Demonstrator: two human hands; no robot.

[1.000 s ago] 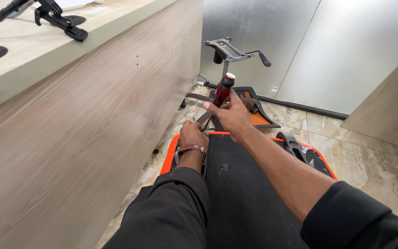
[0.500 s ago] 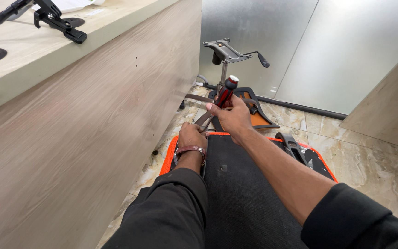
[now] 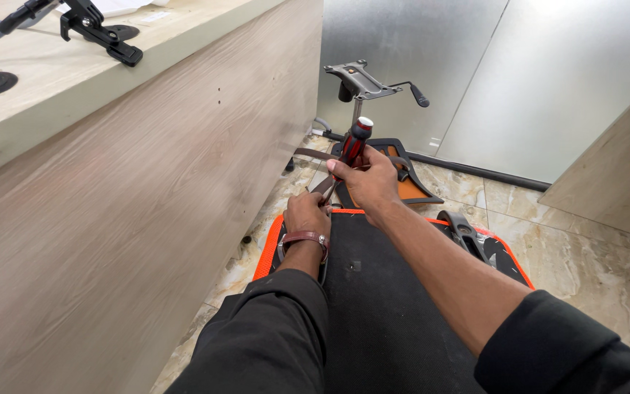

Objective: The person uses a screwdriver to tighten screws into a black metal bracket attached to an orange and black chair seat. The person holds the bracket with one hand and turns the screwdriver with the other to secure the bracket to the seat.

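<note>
From the head view, the right hand (image 3: 366, 179) is closed in a fist around a screwdriver (image 3: 350, 149) with a red and black handle. The handle sticks up out of the top of the fist and leans slightly away from the person; the tip is hidden below the hand. The left hand (image 3: 306, 214), just beside and below the right one, wears a dark red wristband (image 3: 305, 237). Its fingers are curled down onto the near edge of a black chair seat (image 3: 380, 306) with an orange rim, touching a flat brown metal arm (image 3: 322, 186) that runs up towards the right hand; how firmly it grips I cannot tell. Beyond both hands stands a chair base (image 3: 362, 80) with its grey metal plate and lever upright. Left of the left hand rises a pale wooden desk panel (image 3: 147, 219). Under everything is a marbled tile floor (image 3: 592, 241).
</note>
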